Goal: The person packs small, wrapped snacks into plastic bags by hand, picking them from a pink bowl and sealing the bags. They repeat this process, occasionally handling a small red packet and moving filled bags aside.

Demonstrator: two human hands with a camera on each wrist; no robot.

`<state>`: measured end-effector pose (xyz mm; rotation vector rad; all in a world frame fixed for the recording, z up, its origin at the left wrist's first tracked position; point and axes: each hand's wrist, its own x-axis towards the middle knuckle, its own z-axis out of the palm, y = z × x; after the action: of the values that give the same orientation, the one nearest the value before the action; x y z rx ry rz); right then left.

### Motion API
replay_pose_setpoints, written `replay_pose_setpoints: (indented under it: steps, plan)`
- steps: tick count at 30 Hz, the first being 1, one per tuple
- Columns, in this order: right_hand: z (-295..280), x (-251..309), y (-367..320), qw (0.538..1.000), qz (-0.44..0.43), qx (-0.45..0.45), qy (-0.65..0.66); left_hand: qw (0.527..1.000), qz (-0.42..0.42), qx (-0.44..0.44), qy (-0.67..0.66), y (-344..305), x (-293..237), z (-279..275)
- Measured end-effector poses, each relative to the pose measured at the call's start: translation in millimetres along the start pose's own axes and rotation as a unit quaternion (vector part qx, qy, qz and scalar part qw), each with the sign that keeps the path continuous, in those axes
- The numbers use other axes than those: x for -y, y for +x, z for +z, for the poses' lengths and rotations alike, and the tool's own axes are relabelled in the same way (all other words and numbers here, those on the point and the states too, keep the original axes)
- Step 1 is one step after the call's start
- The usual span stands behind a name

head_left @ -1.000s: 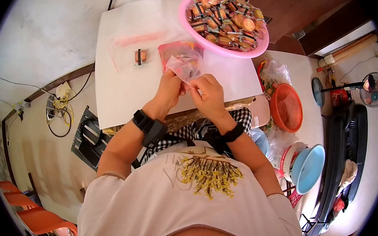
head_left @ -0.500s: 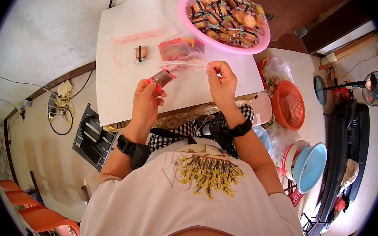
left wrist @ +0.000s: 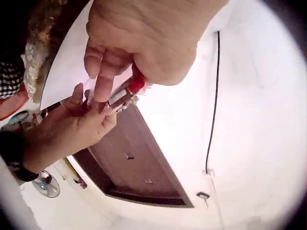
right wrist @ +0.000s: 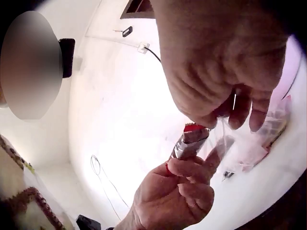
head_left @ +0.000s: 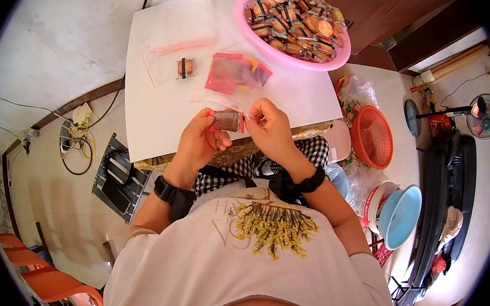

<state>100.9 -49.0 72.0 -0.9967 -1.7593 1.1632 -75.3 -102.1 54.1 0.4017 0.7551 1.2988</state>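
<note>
A small dark packet (head_left: 227, 121) with red ends is pinched by the left hand (head_left: 197, 141) over the table's near edge. The right hand (head_left: 270, 129) pinches a clear plastic bag (right wrist: 220, 139) beside the packet's right end. In the right wrist view the packet (right wrist: 190, 142) lies against the bag, its red end near the right fingertips; whether it is inside cannot be told. Beyond the hands lie red-edged printed bags (head_left: 234, 74). A wrapped round snack with a black band (head_left: 184, 68) sits to their left.
A pink basin (head_left: 284, 61) heaped with wrapped snacks stands at the table's back right. Clear bags with red strips (head_left: 183, 47) lie on the white table (head_left: 158, 128). An orange basket (head_left: 372, 138) and a blue basin (head_left: 400, 218) stand right of the table.
The right hand has brought the clear bag down and left, towards the packet in the left hand. The left hand has moved slightly right and lower, and the packet has turned nearly level.
</note>
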Motion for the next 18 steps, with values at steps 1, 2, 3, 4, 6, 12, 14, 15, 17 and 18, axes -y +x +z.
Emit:
replay_pose_setpoints:
  steps: [1, 2, 3, 4, 6, 12, 14, 15, 17, 18]
  plan:
    - [1, 1, -1, 1.000, -0.005, 0.000, -0.005, 1.000, -0.009, -0.015, -0.010, 3, 4, -4]
    - [2, 3, -3, 1.000, -0.010, 0.000, -0.010, 0.999, -0.018, -0.031, -0.021, 4, 6, -6]
    - [2, 4, -4, 1.000, -0.015, 0.000, -0.015, 0.999, -0.027, -0.042, -0.005, 5, 6, -7]
    - [3, 5, -6, 0.999, -0.021, 0.003, -0.026, 0.998, -0.036, -0.053, 0.011, 5, 3, -5]
    - [4, 7, -9, 0.998, -0.033, 0.009, -0.048, 0.996, -0.050, -0.063, 0.041, 6, 3, -7]
    - [14, 14, -13, 0.979, -0.120, 0.054, -0.158, 0.992, -0.038, -0.054, 0.105, 15, 6, -10]
    - [15, 18, -13, 0.973, -0.137, 0.052, -0.178, 0.988, -0.048, -0.031, 0.140, 17, -3, 3]
    - [15, 19, -13, 0.970, -0.145, 0.051, -0.187, 0.991, -0.055, -0.014, 0.124, 21, -4, 2]
    - [14, 20, -12, 0.967, -0.157, 0.052, -0.192, 0.993, -0.071, 0.018, 0.091, 31, -3, -4]
    - [14, 20, -12, 0.966, -0.163, 0.053, -0.194, 0.995, -0.069, 0.029, 0.071, 39, 1, -8]
